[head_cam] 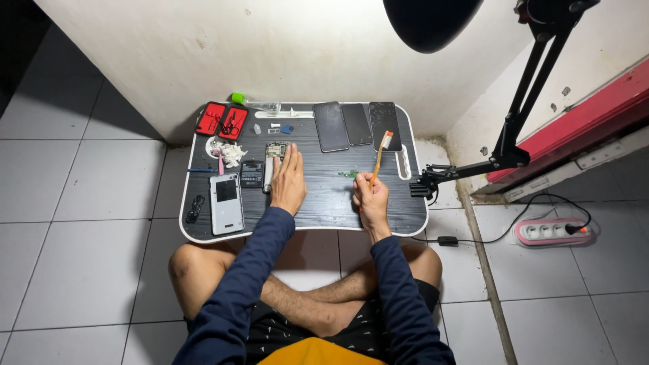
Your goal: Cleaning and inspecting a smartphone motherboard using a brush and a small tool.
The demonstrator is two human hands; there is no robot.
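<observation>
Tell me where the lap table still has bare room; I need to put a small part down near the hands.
Bare: the strip between the left hand and the right hand, bar a small green piece; also the front edge below the hands, and right of the toothbrush. Crowded: the left half around the white phone and red tool case, and the back row of three dark phones.

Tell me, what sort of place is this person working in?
Probably a makeshift phone-repair spot at home, set up on a tiled floor. A low lap table holds three phone screens, an opened phone under the left hand, and a red tool kit. The right hand holds a toothbrush.
</observation>
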